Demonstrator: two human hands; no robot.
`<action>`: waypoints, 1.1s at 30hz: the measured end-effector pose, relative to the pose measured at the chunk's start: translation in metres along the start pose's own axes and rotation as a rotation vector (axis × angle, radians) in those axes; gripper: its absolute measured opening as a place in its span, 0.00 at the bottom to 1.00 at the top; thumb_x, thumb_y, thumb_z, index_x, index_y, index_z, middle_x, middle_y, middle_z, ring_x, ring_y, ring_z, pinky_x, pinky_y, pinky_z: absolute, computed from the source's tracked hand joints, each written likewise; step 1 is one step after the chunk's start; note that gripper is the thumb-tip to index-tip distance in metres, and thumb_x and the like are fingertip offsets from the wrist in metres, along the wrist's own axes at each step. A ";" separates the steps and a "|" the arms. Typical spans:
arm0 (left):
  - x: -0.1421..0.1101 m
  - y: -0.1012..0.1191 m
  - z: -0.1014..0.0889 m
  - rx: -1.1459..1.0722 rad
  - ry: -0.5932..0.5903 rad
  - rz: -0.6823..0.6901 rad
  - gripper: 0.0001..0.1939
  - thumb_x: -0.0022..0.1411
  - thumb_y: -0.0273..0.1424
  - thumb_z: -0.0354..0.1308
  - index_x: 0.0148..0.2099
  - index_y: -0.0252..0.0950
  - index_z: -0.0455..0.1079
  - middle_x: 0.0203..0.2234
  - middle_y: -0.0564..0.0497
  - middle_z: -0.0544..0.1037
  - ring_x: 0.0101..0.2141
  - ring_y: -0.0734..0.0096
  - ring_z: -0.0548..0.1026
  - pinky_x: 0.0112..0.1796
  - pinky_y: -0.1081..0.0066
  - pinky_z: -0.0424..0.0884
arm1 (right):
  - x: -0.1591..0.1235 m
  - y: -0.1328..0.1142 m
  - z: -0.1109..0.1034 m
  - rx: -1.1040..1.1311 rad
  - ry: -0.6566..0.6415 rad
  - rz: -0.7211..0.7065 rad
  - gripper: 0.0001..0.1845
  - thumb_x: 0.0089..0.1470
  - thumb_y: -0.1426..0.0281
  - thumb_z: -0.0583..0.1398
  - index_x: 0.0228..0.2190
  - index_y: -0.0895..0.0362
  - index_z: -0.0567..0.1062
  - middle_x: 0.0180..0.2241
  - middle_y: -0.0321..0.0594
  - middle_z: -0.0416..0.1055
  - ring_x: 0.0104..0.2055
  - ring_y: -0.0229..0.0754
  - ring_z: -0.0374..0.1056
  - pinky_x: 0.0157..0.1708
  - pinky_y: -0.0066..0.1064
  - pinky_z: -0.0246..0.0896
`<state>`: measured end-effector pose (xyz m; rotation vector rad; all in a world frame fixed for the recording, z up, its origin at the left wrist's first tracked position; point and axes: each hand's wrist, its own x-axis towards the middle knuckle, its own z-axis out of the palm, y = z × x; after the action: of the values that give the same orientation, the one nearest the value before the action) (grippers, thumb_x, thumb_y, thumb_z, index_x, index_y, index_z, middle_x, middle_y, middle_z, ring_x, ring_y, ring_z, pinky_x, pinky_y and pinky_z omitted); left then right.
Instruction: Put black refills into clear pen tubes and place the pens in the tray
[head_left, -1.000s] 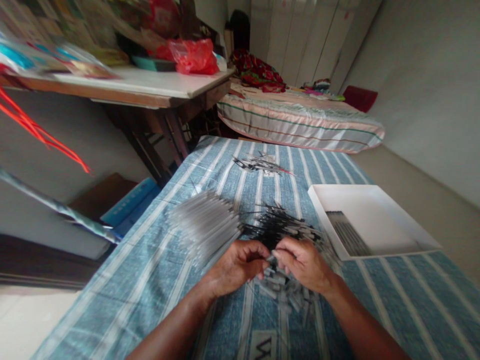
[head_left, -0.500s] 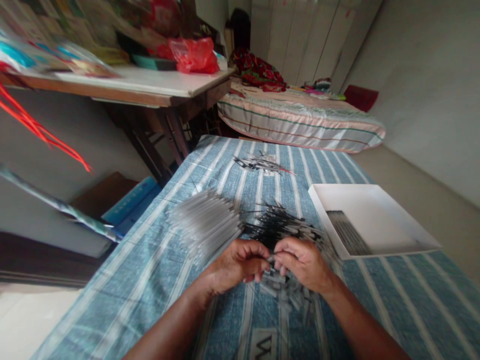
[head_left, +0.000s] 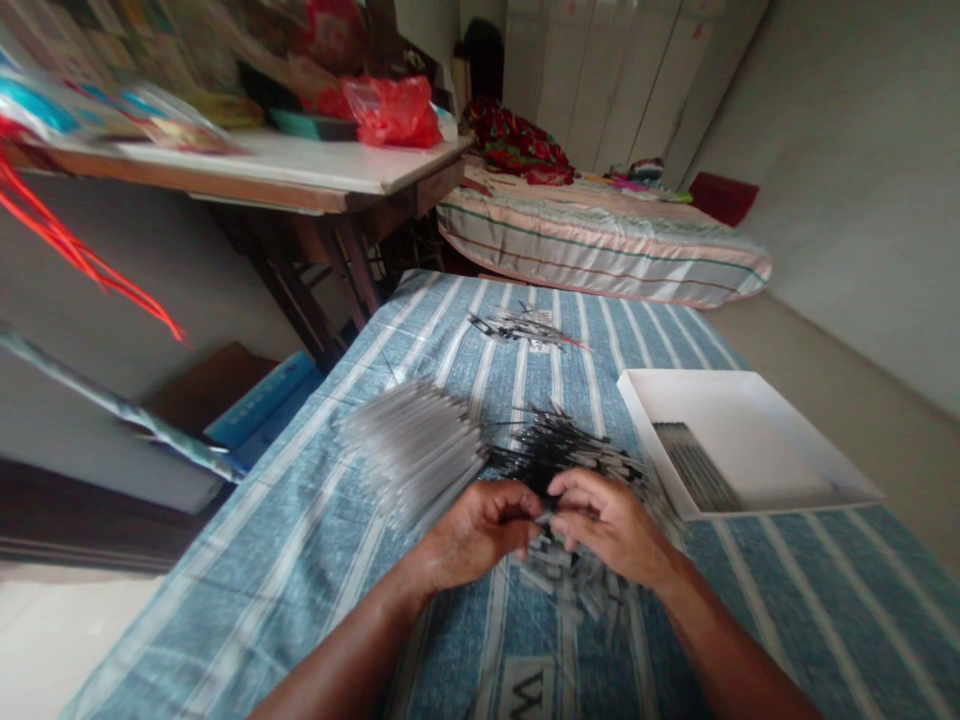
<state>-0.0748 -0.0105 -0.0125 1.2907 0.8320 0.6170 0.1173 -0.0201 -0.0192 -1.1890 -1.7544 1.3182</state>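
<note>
My left hand (head_left: 487, 530) is closed in a pinch over the near middle of the table, a small grey piece (head_left: 545, 517) at its fingertips. Facing it, my right hand (head_left: 611, 525) has thumb and index finger a little apart, the thumb tip close to that piece. Under and below both hands lies a heap of short grey tube pieces (head_left: 589, 590). Just beyond them is a pile of thin black-and-grey sticks (head_left: 562, 440), perhaps pen refills. A stack of long, pale translucent tubes (head_left: 416, 440) lies to the left of my left hand.
On the right stands a shallow white box (head_left: 780, 430) with a row of grey sticks (head_left: 694, 465) inside. A smaller scatter of sticks (head_left: 525, 325) lies farther back on the striped tablecloth (head_left: 720, 600). Beyond are a cluttered side table (head_left: 322, 180) and a bed (head_left: 600, 235).
My right index finger has lifted away from the thumb, widening the gap between them. My left hand stays nearly in place, still pinching. The piles and the box are unchanged.
</note>
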 end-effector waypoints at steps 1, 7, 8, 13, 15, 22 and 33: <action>0.000 0.000 0.000 0.007 -0.001 0.002 0.08 0.52 0.32 0.60 0.32 0.31 0.69 0.18 0.56 0.69 0.20 0.79 0.65 0.23 0.77 0.60 | 0.000 -0.001 0.000 -0.036 -0.007 -0.005 0.09 0.53 0.63 0.57 0.32 0.57 0.69 0.21 0.32 0.68 0.20 0.33 0.64 0.21 0.23 0.58; 0.000 0.000 0.000 0.026 -0.003 0.013 0.09 0.53 0.33 0.59 0.32 0.31 0.70 0.17 0.56 0.69 0.20 0.79 0.65 0.24 0.77 0.61 | 0.002 -0.003 0.002 -0.281 0.053 -0.034 0.19 0.55 0.62 0.55 0.17 0.57 0.66 0.13 0.31 0.62 0.16 0.31 0.57 0.17 0.23 0.49; 0.000 -0.001 0.000 0.028 0.001 0.014 0.08 0.53 0.32 0.59 0.32 0.31 0.70 0.17 0.56 0.69 0.20 0.79 0.65 0.24 0.77 0.61 | 0.002 -0.002 0.002 -0.251 0.046 -0.034 0.16 0.54 0.62 0.56 0.20 0.57 0.68 0.14 0.31 0.63 0.16 0.31 0.58 0.17 0.23 0.50; 0.000 -0.001 0.000 0.045 -0.001 0.009 0.07 0.53 0.31 0.59 0.31 0.31 0.70 0.17 0.56 0.68 0.20 0.79 0.66 0.23 0.77 0.60 | 0.001 -0.001 0.002 -0.285 0.048 -0.047 0.19 0.54 0.63 0.56 0.16 0.57 0.66 0.13 0.31 0.62 0.16 0.31 0.58 0.18 0.23 0.50; 0.000 -0.001 0.001 0.039 -0.002 0.008 0.08 0.53 0.32 0.59 0.32 0.31 0.70 0.17 0.56 0.69 0.20 0.78 0.65 0.24 0.77 0.61 | 0.001 -0.002 0.001 -0.304 0.045 -0.021 0.23 0.55 0.62 0.54 0.13 0.57 0.63 0.11 0.31 0.61 0.15 0.31 0.57 0.18 0.23 0.49; 0.001 0.000 0.003 0.038 -0.030 0.004 0.06 0.52 0.30 0.58 0.31 0.31 0.69 0.18 0.56 0.69 0.21 0.79 0.65 0.24 0.77 0.61 | 0.000 -0.006 0.003 -0.212 0.026 0.041 0.20 0.55 0.62 0.54 0.16 0.57 0.64 0.12 0.31 0.61 0.13 0.30 0.56 0.15 0.21 0.49; 0.001 -0.002 0.003 0.062 -0.020 0.004 0.06 0.53 0.30 0.57 0.31 0.31 0.69 0.19 0.55 0.69 0.21 0.78 0.65 0.24 0.77 0.61 | -0.002 0.002 0.001 -0.131 0.021 0.122 0.20 0.56 0.59 0.52 0.18 0.57 0.64 0.14 0.31 0.63 0.13 0.29 0.56 0.13 0.20 0.49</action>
<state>-0.0720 -0.0113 -0.0146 1.3526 0.8384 0.5844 0.1178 -0.0223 -0.0211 -1.3972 -1.8012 1.2701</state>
